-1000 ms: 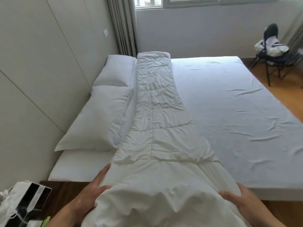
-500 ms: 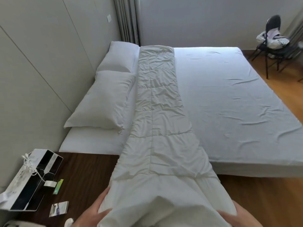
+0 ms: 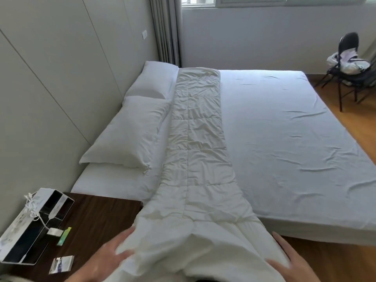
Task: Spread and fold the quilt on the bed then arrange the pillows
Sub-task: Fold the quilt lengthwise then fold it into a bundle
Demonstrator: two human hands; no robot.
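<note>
Two-sided hold: cradles near end of quilt [image 3: 197,139] between left hand [image 3: 109,259] and right hand [image 3: 291,265], fingers straight, pressed to its flanks; stretches lengthwise dead ahead across the bed [image 3: 284,129], beside the pillows [image 3: 130,137].

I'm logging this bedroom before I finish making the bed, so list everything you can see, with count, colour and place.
quilt: one, cream, long folded strip down the bed, near end off the edge
pillows: two, white, bed's left side, by the wall
bed: one, white sheet, room's middle
nightstand: one, dark wood, near left
box: one, black and white, on the nightstand
lighter: one, green, beside the box
packet: one, pale, nightstand's near edge
chair: one, black, far right
bag: one, white, on the chair
curtain: one, grey, far corner
left hand: against the quilt's left side, fingers spread
right hand: against the quilt's right side, fingers straight
</note>
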